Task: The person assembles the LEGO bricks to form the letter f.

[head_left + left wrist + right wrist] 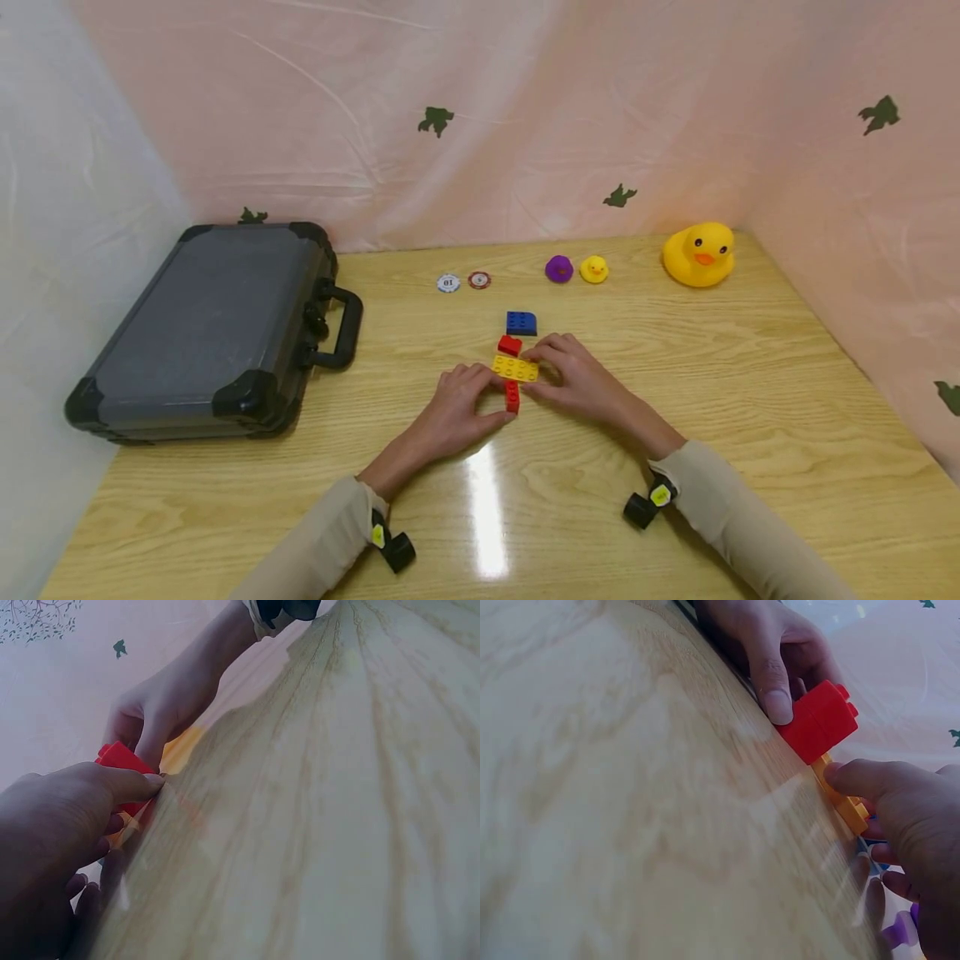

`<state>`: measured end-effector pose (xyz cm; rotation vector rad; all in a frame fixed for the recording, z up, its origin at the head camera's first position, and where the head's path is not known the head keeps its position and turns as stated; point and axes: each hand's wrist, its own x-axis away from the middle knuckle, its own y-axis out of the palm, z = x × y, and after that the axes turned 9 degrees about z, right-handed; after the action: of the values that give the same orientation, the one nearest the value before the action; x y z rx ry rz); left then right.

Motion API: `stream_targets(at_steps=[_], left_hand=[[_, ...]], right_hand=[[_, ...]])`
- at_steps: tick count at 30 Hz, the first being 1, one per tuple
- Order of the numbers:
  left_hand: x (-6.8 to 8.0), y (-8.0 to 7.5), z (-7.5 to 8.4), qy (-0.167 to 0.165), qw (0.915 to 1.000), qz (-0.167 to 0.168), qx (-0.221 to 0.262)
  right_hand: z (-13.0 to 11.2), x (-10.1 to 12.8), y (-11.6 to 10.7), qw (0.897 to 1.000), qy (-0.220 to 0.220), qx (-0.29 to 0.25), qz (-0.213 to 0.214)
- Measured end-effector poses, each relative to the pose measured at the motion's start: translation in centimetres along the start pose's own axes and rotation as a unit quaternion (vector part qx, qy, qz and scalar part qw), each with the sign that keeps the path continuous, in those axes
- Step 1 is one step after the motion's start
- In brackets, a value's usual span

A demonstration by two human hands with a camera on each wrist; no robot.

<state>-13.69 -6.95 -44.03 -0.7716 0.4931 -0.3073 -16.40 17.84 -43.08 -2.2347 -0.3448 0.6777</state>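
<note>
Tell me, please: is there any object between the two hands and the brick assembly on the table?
No. The left hand and right hand already touch the yellow brick and the red bricks directly. The blue brick lies apart, behind the assembly, blocking nothing.

Sleeves: wearing long beige sleeves, reaching to both wrists, fitting close.
Left hand (456, 408): staying bare, showing no rings.
Right hand (581, 379): staying bare too, nails cut short.
Left wrist: carrying a small black device with a yellow tag.
Right wrist: carrying a matching black device, yellow tag facing up.
</note>
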Motion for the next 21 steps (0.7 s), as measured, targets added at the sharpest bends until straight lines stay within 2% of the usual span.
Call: stream_targets(at_steps=[9, 21], left_hand=[[-0.02, -0.06, 0.1, 0.0, 1.0, 0.002, -0.001], [0.04, -0.12, 0.12, -0.003, 1.0, -0.002, 0.001]], right_hand=[[0.09, -0.12, 0.24, 1.0, -0.001, -0.003, 0.009], [0.3, -0.1, 0.03, 0.999, 0.003, -0.042, 0.028]])
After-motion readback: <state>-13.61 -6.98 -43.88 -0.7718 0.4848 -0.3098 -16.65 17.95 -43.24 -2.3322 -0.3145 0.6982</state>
